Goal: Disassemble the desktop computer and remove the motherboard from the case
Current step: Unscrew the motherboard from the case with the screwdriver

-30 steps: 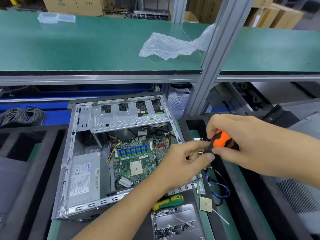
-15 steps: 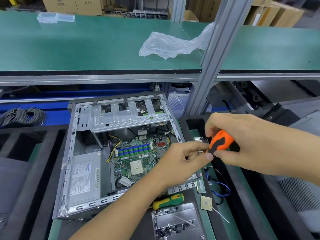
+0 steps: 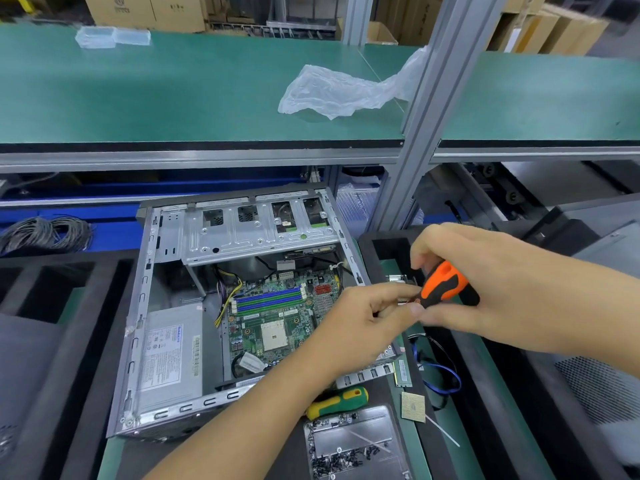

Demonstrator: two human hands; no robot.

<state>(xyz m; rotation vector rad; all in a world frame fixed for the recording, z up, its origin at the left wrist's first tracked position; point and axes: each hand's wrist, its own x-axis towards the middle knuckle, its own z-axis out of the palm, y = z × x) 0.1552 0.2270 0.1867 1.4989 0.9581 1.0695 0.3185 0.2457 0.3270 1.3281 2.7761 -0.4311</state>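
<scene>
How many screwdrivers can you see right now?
2. The orange-and-black screwdriver is gripped in the right hand, right of the case. The green-and-yellow screwdriver lies in front of the case, beside the screw tray. Others may be hidden.

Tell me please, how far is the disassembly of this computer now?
Done: the computer case lies open, the CPU socket is bare, a loose CPU chip lies outside, and removed screws fill the metal tray. In hand: the right hand grips an orange screwdriver while the left hand pinches its tip. Left: the motherboard and the power supply sit inside.
</scene>
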